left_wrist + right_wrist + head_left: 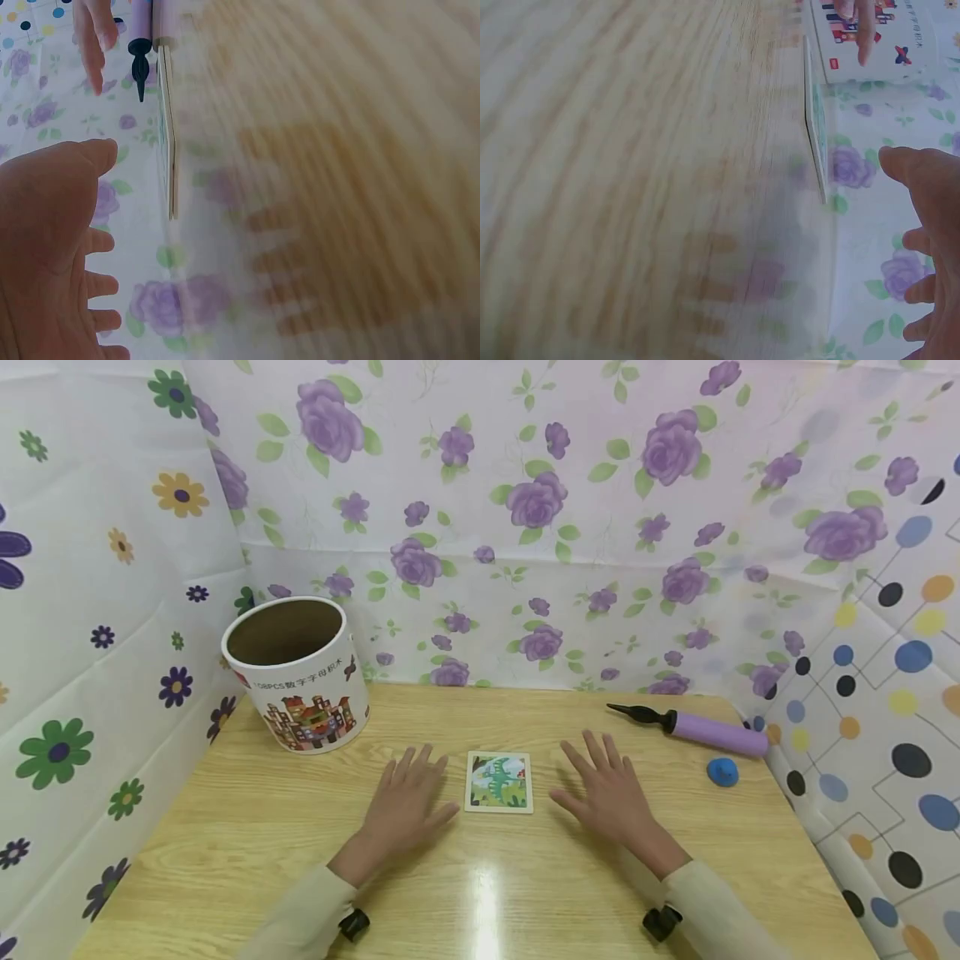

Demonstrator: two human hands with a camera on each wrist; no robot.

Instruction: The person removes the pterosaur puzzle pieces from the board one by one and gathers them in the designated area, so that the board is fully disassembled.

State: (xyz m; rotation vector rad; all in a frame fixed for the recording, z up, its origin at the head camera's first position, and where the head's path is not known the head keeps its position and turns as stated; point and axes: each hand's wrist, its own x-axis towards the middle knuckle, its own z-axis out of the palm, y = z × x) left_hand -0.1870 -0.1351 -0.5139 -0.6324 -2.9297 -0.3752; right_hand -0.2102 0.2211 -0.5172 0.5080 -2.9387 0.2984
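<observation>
A square picture puzzle with a green dinosaur and a pale frame lies flat on the table between the two hands. To its left, my left hand is held palm down with the fingers spread, holding nothing. On the other side my right hand mirrors it, fingers straight and apart, also holding nothing. In the left wrist view the puzzle shows edge-on beyond the thumb, as a thin layered board. The right wrist view likewise has the puzzle edge-on, apart from the thumb.
A white bucket printed with building blocks stands at the back left. At the back right lies a purple hand pump with a black nozzle, and a small blue toy sits in front of it. Patterned cloths enclose the wooden table.
</observation>
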